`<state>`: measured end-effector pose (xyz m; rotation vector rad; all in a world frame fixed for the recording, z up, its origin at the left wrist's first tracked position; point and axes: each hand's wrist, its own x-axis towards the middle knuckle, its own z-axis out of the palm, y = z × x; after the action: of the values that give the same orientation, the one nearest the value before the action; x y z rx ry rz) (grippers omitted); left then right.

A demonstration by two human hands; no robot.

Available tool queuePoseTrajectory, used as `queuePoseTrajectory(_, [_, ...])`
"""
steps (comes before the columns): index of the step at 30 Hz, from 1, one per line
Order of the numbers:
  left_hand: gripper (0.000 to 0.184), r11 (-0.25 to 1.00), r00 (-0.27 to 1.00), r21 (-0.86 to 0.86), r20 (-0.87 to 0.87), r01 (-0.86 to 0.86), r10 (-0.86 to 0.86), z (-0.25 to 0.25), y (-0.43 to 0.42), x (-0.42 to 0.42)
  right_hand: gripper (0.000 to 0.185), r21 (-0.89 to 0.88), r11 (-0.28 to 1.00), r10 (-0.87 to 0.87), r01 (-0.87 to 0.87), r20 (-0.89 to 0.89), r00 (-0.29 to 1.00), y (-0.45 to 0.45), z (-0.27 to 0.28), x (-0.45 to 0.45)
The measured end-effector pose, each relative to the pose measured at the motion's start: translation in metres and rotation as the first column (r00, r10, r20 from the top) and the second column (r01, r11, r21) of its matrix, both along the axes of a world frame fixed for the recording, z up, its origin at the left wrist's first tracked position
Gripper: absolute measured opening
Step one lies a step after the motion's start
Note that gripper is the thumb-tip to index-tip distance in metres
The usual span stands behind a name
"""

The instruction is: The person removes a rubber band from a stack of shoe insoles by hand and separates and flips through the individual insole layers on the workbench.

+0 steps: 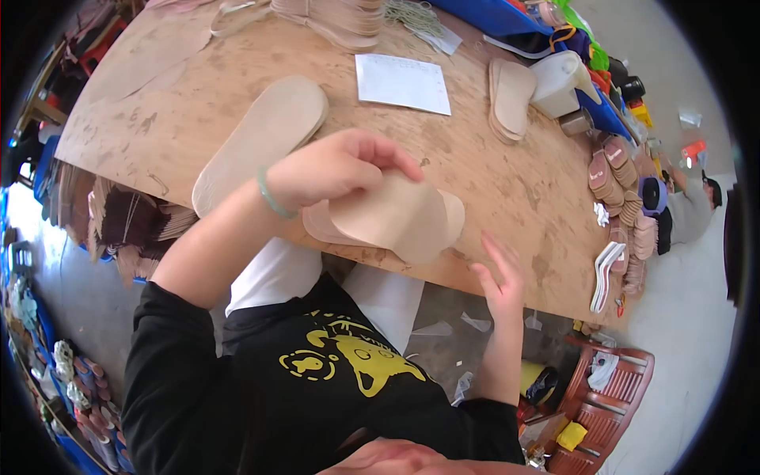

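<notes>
My left hand (340, 168), with a pale green bangle (274, 198) on its wrist, is closed on the edge of a beige shoe insole (389, 212). The insole is raised and tilted above the table's near edge. Under it lie more beige insoles (453, 218), partly covered by it, so how they overlap is unclear. To the right, my right hand (503, 277) hangs open near the table edge, its fingers apart and touching nothing. A larger stack of insoles (265, 131) lies on the table beyond my left forearm.
A sheet of paper with writing (402, 84) lies on the wooden table (546, 206). Another insole stack (511, 99) sits by a white container (554, 85). Insole bundles (332, 20) stand at the far edge. On the right are a wooden chair (606, 396) and another person (693, 210).
</notes>
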<state>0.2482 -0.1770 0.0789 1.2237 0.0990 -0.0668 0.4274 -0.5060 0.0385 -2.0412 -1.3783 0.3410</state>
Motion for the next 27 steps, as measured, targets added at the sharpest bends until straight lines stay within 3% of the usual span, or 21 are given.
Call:
queuePoseTrajectory(1, [0.05, 0.999, 1.0, -0.038, 0.019, -0.008, 0.008, 0.0, 0.0, 0.0, 0.073, 0.041, 0.997, -0.061, 0.063, -0.045, 0.997, 0.02, 0.009, -0.009])
queuePoseTrajectory(3, [0.051, 0.994, 0.998, -0.109, 0.062, -0.027, 0.034, 0.002, 0.002, 0.0, 0.098, 0.148, 0.989, 0.0, 0.02, -0.134, 0.991, 0.052, 0.009, -0.023])
queuePoseTrajectory(6, [0.052, 0.984, 0.974, -0.161, 0.225, 0.075, -0.037, 0.014, 0.007, -0.005, 0.11, 0.309, 0.949, 0.099, 0.056, -0.464, 0.88, 0.092, 0.008, -0.031])
queuePoseTrajectory(9, [0.051, 0.979, 0.965, -0.202, 0.26, 0.024, 0.03, 0.028, 0.019, -0.011, 0.086, 0.244, 0.969, 0.206, -0.034, -0.725, 0.657, 0.112, -0.011, -0.001])
queuePoseTrajectory(12, [0.051, 0.98, 0.948, -0.19, 0.298, -0.059, 0.115, 0.023, 0.043, -0.007, 0.058, 0.157, 0.988, 0.153, -0.01, -0.951, 0.27, 0.127, -0.012, 0.009])
queuePoseTrajectory(15, [0.048, 0.969, 0.957, 0.091, 0.202, -0.229, 0.207, 0.026, 0.061, -0.009, 0.036, 0.129, 0.963, 0.077, 0.237, -0.973, 0.219, 0.144, 0.01, 0.004])
queuePoseTrajectory(16, [0.047, 0.936, 0.955, 0.211, 0.155, -0.281, 0.252, 0.026, 0.065, -0.011, 0.037, 0.121, 0.956, 0.019, 0.267, -0.935, 0.354, 0.153, 0.008, 0.011])
queuePoseTrajectory(18, [0.045, 0.712, 0.937, 0.627, 0.088, -0.316, 0.338, 0.02, 0.065, -0.017, 0.039, 0.086, 0.934, -0.14, 0.346, -0.804, 0.578, 0.16, -0.002, 0.036])
queuePoseTrajectory(20, [0.045, 0.342, 0.9, 0.909, 0.076, -0.24, 0.43, 0.013, 0.066, -0.02, 0.045, 0.037, 0.942, -0.247, 0.334, -0.597, 0.763, 0.163, -0.019, 0.054])
queuePoseTrajectory(21, [0.054, 0.144, 0.907, 0.947, 0.22, -0.287, 0.358, -0.017, 0.075, -0.031, 0.047, 0.015, 0.945, -0.282, 0.328, -0.473, 0.834, 0.165, -0.027, 0.059])
queuePoseTrajectory(22, [0.06, 0.055, 0.901, 0.976, 0.173, -0.212, 0.399, -0.017, 0.073, -0.043, 0.051, 0.036, 0.95, -0.297, 0.31, -0.201, 0.933, 0.164, -0.034, 0.059])
queuePoseTrajectory(23, [0.066, -0.029, 0.888, 0.991, 0.131, -0.132, 0.441, -0.015, 0.064, -0.057, 0.054, 0.053, 0.956, -0.291, 0.287, 0.09, 0.953, 0.159, -0.041, 0.057])
queuePoseTrajectory(24, [0.073, -0.107, 0.869, 0.993, 0.095, -0.049, 0.486, -0.014, 0.057, -0.068, 0.057, 0.064, 0.964, -0.264, 0.259, 0.376, 0.888, 0.156, -0.044, 0.055])
queuePoseTrajectory(27, [0.087, -0.009, 0.813, 0.999, -0.021, 0.032, 0.582, -0.012, 0.043, -0.097, 0.056, -0.034, 0.986, -0.145, 0.163, 0.308, 0.94, 0.164, -0.026, 0.027])
